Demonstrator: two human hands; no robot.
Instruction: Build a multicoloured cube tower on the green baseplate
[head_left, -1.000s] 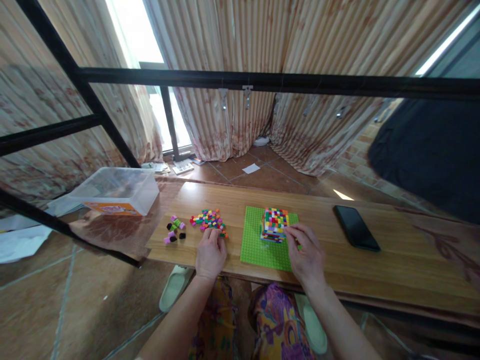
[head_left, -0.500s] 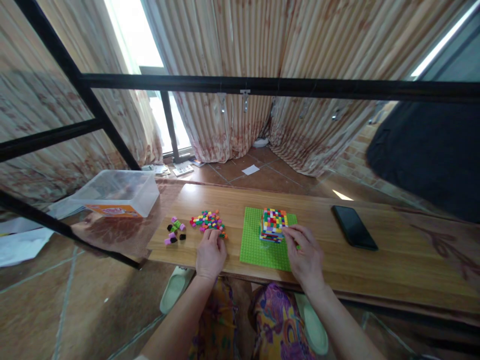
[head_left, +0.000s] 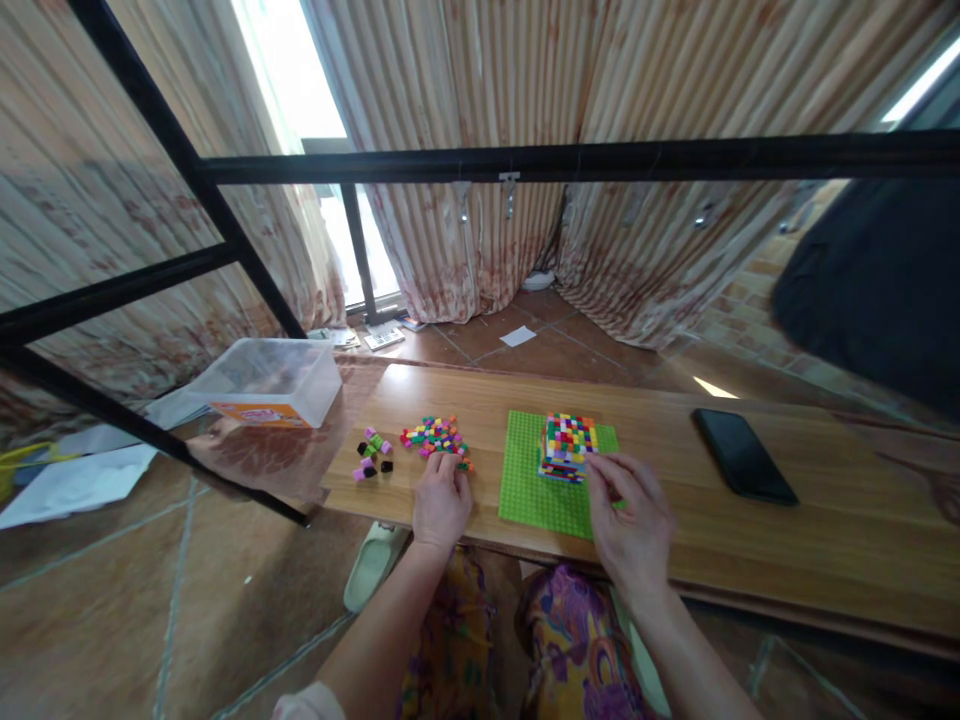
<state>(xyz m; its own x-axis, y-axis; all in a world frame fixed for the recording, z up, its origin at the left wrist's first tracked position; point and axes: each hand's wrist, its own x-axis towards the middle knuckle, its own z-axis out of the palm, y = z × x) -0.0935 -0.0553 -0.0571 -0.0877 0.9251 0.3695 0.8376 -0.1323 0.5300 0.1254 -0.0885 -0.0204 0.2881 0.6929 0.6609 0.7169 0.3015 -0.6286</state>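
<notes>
A square block built of many-coloured toy bricks (head_left: 571, 437) stands on a green baseplate (head_left: 519, 490). At the block's right front corner is my right hand (head_left: 634, 515), thumb and forefinger brought together; whatever lies between the fingertips is too small to make out. My left hand (head_left: 442, 505) rests at the near edge of a heap of loose small toy bricks (head_left: 433, 436), its fingers curled down and pinched. Those fingertips, and anything in them, are hidden from me.
Left of the heap lies a smaller group of pink, green and black pieces (head_left: 373, 450). A black phone (head_left: 742, 455) lies on the right of the wooden table (head_left: 675, 545). Beyond the left end sits a clear plastic box (head_left: 262, 380). A black metal bar (head_left: 420, 163) crosses ahead.
The whole view has shifted, so things appear farther right. Both hands keep nearly the same places, left at the heap and right at the block's corner.
</notes>
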